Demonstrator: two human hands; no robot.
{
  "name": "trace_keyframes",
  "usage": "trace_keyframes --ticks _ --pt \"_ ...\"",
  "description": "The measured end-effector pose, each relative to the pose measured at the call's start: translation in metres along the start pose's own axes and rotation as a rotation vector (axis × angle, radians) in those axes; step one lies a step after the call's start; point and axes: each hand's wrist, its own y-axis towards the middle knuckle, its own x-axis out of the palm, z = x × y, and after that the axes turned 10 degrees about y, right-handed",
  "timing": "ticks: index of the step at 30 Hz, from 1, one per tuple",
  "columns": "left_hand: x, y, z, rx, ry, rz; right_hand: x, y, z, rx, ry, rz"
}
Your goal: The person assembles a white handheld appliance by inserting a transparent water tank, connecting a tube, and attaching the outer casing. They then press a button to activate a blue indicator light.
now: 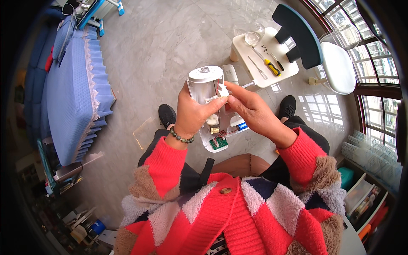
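Between my knees I hold an opened white electronic device (205,79) with a rounded, clear-fronted upper body. My left hand (190,111) is wrapped round its left side, thumb reaching across the front. A small white plastic part (222,90) sits at the right edge of the body, and the thumb and fingers of my right hand (250,109) are closed on it; the exact grip is partly hidden. Lower down, a green circuit board (219,143) with thin wires is exposed. Beside it, a blue battery (242,126) shows in a second white shell section (230,73).
A small cream stool-like table (280,80) at the upper right bears a yellow-black screwdriver (272,67), other slim tools, small dark screws and a clear bowl (254,34). A dark-backed chair (297,36) adjoins it. A blue-covered bed (70,93) stands left; drawers (361,199) at lower right.
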Motion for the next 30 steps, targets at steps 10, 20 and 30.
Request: trace_keyframes --ticks 10,20,30 --pt "-0.002 -0.004 -0.001 0.048 -0.041 0.033 0.001 0.0 -0.002 -0.024 0.084 -0.047" --pt "0.013 -0.002 -0.01 -0.193 -0.298 0.05 -0.003 0.008 0.0 0.226 0.007 0.003" --pt "0.014 0.004 -0.017 -0.299 -0.412 -0.005 -0.001 0.01 -0.001 0.282 0.087 0.123"
